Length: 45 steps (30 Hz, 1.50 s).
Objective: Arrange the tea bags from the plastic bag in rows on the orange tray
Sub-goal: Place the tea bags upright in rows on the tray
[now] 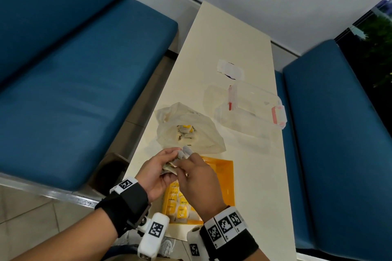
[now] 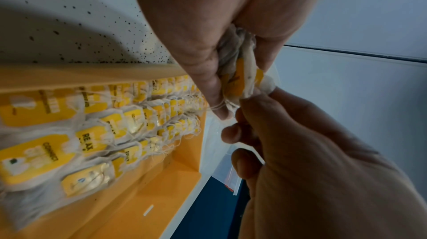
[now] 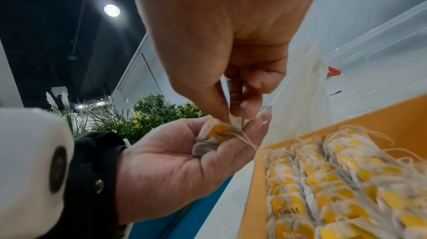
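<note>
Above the near left part of the table, my left hand (image 1: pixel 163 165) cups a small bunch of tea bags (image 1: pixel 184 152) with yellow tags and loose strings. My right hand (image 1: pixel 192 167) pinches one tea bag (image 3: pixel 233 121) of that bunch between thumb and forefinger. The crumpled plastic bag (image 1: pixel 191 133) lies open just beyond the hands, with a few tea bags (image 1: pixel 186 130) inside. Below the hands sits the orange tray (image 1: pixel 224 178). Rows of tea bags (image 1: pixel 177 203) fill its near left part, seen closer as rows of tea bags (image 2: pixel 97 142) in the left wrist view.
A clear lidded box with red clips (image 1: pixel 252 108) stands on the far right of the white table (image 1: pixel 250 176). A white packet (image 1: pixel 230 69) lies further back. Blue benches (image 1: pixel 74 91) flank both sides. The tray's right half (image 1: pixel 222 190) is bare.
</note>
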### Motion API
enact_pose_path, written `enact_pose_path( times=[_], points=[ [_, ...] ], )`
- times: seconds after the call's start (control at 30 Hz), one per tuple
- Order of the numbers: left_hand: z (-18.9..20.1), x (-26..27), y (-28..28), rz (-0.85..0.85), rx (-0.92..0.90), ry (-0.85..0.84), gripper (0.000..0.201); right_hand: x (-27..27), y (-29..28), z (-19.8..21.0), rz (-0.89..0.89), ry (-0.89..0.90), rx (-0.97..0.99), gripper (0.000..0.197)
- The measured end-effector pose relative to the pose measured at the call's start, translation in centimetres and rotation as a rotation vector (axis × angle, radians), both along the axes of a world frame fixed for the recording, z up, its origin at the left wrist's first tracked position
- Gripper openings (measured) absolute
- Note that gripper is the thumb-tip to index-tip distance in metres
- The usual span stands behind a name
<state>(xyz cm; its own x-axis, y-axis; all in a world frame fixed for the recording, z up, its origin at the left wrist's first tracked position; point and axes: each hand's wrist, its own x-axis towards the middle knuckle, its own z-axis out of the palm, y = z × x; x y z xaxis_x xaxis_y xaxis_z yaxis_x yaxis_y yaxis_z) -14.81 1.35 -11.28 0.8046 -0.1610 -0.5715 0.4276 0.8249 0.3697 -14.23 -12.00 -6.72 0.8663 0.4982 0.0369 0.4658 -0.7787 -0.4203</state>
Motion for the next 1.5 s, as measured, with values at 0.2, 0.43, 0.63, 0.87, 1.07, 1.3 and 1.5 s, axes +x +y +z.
enact_pose_path(
  times=[0.2,0.43,0.63,0.87,1.07,1.3,1.5],
  points=[
    [-0.1,0.2,0.5,0.043,-0.067,-0.007,0.032,0.7,-1.0,2.1,-0.007,0.005,0.177,0.013],
    [-0.4,0.3,1.2,0.073,-0.089,-0.013,0.034,1.9,-5.0,5.3,-0.101,0.212,0.22,0.014],
    [-0.7,0.0,1.0,0.044,-0.028,0.003,0.03,0.8,-8.2,1.4,-0.035,0.528,-0.184,0.005],
    [-0.9,-0.3,0.6,0.021,-0.017,0.029,0.022,-0.3,-8.3,-2.4,0.001,0.64,-0.316,0.01],
    [-0.7,-0.4,0.5,0.021,-0.009,0.04,0.022,-0.2,-7.8,-3.5,0.017,0.64,-0.36,0.015],
    [-0.5,-0.4,0.6,0.018,-0.002,0.042,0.022,-0.2,-7.5,-3.1,0.036,0.656,-0.387,0.021],
    [-0.8,-0.3,0.9,0.023,0.0,0.056,0.024,0.4,-8.6,-0.5,0.039,0.498,-0.295,0.007]
  ],
)
